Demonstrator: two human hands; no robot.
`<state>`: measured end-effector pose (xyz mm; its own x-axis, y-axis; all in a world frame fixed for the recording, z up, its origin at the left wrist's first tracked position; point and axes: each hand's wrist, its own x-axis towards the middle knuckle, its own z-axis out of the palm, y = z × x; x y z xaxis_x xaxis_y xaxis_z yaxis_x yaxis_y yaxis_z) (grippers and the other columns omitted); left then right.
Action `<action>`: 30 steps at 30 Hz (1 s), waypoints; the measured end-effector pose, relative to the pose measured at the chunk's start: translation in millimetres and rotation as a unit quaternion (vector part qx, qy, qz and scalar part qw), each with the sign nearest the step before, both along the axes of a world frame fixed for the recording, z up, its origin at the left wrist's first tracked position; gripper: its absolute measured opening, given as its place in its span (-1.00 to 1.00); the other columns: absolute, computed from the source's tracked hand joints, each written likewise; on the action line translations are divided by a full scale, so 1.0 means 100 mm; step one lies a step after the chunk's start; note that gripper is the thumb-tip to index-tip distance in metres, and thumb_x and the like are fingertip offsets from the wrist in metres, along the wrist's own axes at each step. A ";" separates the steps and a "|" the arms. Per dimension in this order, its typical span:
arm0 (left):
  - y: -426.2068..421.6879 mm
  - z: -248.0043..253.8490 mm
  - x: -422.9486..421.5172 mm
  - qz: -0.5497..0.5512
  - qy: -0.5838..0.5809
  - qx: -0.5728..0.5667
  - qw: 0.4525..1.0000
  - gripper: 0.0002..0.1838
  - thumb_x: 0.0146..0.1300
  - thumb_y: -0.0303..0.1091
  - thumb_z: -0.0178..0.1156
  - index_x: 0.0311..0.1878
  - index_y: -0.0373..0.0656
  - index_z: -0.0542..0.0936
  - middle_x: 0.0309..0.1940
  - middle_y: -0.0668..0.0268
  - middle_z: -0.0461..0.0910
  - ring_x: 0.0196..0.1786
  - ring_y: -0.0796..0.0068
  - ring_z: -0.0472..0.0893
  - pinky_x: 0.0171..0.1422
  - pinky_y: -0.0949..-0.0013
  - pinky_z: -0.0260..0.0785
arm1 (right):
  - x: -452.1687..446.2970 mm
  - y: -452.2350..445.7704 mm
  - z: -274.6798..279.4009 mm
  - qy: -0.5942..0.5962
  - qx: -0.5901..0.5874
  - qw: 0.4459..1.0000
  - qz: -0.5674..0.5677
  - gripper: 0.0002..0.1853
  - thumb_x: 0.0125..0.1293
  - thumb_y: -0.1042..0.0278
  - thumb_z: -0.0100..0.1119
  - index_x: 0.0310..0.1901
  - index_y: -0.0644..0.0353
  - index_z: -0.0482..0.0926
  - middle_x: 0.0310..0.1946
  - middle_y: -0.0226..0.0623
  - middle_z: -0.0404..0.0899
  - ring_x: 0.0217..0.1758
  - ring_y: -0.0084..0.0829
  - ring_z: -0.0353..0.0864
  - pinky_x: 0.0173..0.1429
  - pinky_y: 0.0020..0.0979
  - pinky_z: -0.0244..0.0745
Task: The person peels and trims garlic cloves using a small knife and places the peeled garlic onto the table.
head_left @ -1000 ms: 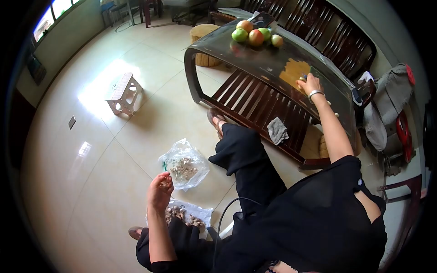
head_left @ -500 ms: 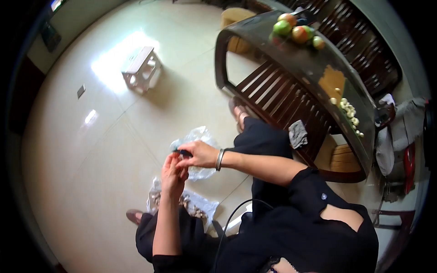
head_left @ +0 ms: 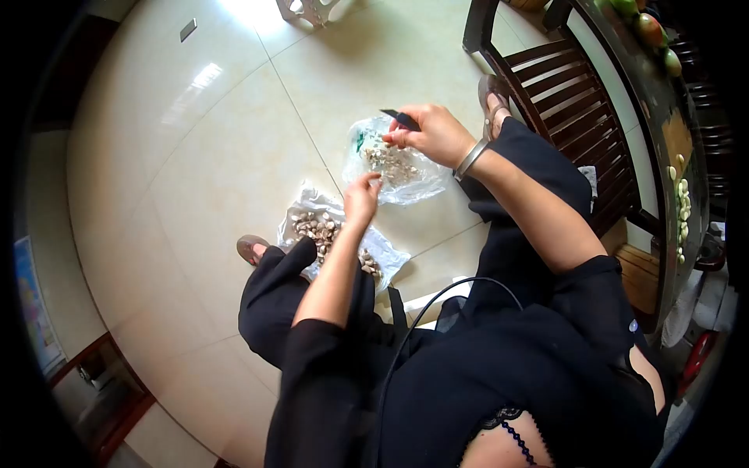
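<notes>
My right hand point(head_left: 437, 134) grips a small dark knife point(head_left: 399, 118) above a clear plastic bag point(head_left: 425, 181) that holds pale peelings point(head_left: 392, 165). Lower and to the left, my left hand point(head_left: 361, 200) has its fingers curled together near the bag's edge; whatever is between the fingertips is too small to name. Unpeeled garlic cloves point(head_left: 316, 228) lie on a white plastic bag point(head_left: 388, 248) on the floor, partly behind my left forearm. Peeled white cloves point(head_left: 683, 209) form a row on the table point(head_left: 651, 101) at the right.
Red and green fruits point(head_left: 649, 30) sit at the table's far end. Its slatted lower shelf point(head_left: 566, 101) is beside my foot, with a grey cloth point(head_left: 587, 183) near its edge. A light plastic stool point(head_left: 310, 11) stands at the top. A black cable curves over my lap.
My right hand went from the table to my left hand, and now the two are apart, with the knife over the peelings bag. The view has turned down, towards the bags.
</notes>
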<state>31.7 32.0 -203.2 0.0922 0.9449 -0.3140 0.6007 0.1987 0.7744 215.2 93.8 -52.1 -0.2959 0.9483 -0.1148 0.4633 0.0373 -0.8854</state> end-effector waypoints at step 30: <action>-0.06 1.59 -0.35 0.098 -0.269 -0.139 0.948 -0.76 0.32 -0.24 -0.06 -0.28 -0.20 0.49 -0.80 0.56 0.20 -0.77 0.80 0.14 -0.71 0.66 -0.09 | -0.30 -0.31 -0.37 0.155 -0.169 0.969 0.089 -0.88 -0.07 0.34 0.19 -0.49 0.17 0.61 -0.57 -0.35 0.60 -0.60 -0.53 0.52 -0.49 -0.50 0.38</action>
